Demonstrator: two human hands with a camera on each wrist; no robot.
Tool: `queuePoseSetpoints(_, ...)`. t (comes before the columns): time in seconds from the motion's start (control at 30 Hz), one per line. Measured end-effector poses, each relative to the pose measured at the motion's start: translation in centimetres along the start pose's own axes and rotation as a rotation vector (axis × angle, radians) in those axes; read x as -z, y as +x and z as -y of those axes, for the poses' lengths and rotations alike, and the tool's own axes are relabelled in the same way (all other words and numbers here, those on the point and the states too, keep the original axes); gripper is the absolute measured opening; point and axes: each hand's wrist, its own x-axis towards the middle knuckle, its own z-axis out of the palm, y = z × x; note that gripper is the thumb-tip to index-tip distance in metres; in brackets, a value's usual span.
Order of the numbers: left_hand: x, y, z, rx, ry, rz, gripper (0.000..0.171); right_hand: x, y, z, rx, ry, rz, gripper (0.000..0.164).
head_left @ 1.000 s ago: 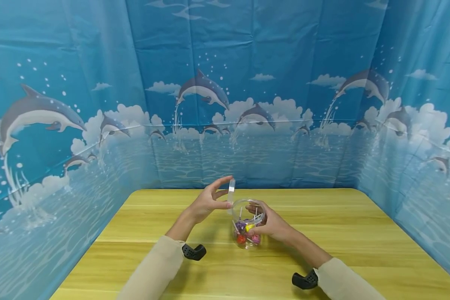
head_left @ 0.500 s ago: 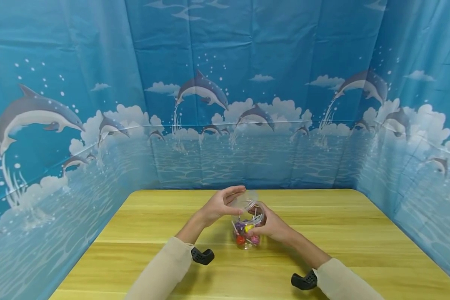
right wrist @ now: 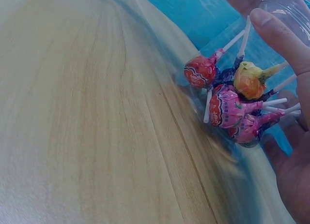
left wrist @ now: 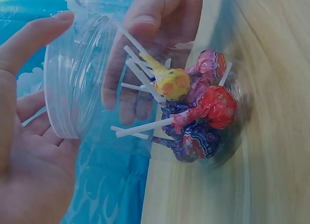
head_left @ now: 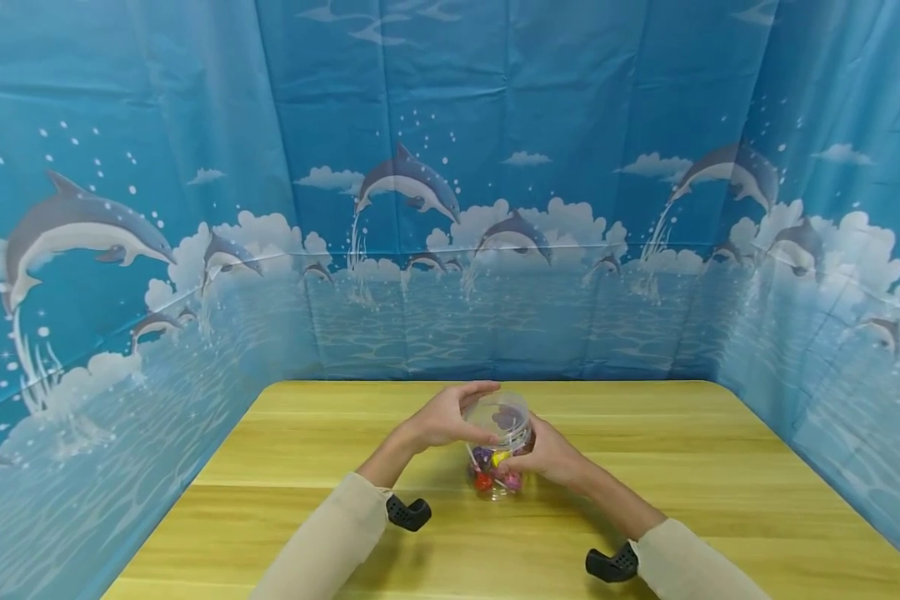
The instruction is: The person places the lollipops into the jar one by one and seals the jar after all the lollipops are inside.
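Observation:
A clear plastic jar (head_left: pixel 498 492) stands upright on the table, with several wrapped lollipops (left wrist: pixel 193 103) in red, yellow, pink and purple inside. My right hand (head_left: pixel 553 454) holds the jar around its side, thumb in front and fingers behind. A clear round lid (left wrist: pixel 60 88) sits over the jar's mouth, and my left hand (head_left: pixel 450 417) grips it by the rim between thumb and fingers. In the right wrist view the lollipops (right wrist: pixel 232 98) show through the jar wall, white sticks pointing toward the mouth.
The yellow wood-grain table (head_left: pixel 307 467) reaches back to a blue dolphin-print curtain (head_left: pixel 450 317), which also hangs at both sides. A black strap-like mount sits at each wrist, below the beige sleeves (head_left: pixel 330 533).
My left hand has moved right and brought the lid from upright beside the jar, through a tilt, down over its mouth. My right hand has stayed on the jar.

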Motion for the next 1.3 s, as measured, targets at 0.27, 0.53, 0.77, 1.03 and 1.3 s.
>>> queuePoseSetpoints(0.27, -0.1, 0.3, -0.3, -0.025, 0.180, 0.039, 0.089, -0.2, -0.1, -0.3, 0.012, -0.023, -0.011, 0.086)
queuePoseSetpoints(0.53, 0.3, 0.7, -1.0, -0.021, 0.249, 0.057, 0.087, 0.1, 0.1, -0.3, 0.023, -0.031, -0.009, 0.085)
queuePoseSetpoints(0.77, 0.4, 1.0, -1.4, -0.008, 0.324, 0.066, 0.087, 0.3, 0.4, -0.2, 0.032, -0.033, -0.002, 0.088)
queuePoseSetpoints(1.03, 0.4, 1.3, -1.4, 0.000, 0.393, 0.103, 0.079, 0.3, 0.2, 0.1, 0.024, -0.052, -0.009, 0.088)
queuePoseSetpoints(1.3, 0.5, 1.6, -2.0, 0.003, 0.468, 0.205, 0.065, 0.2, 0.1, 0.3, -0.006, -0.044, 0.003, 0.089)
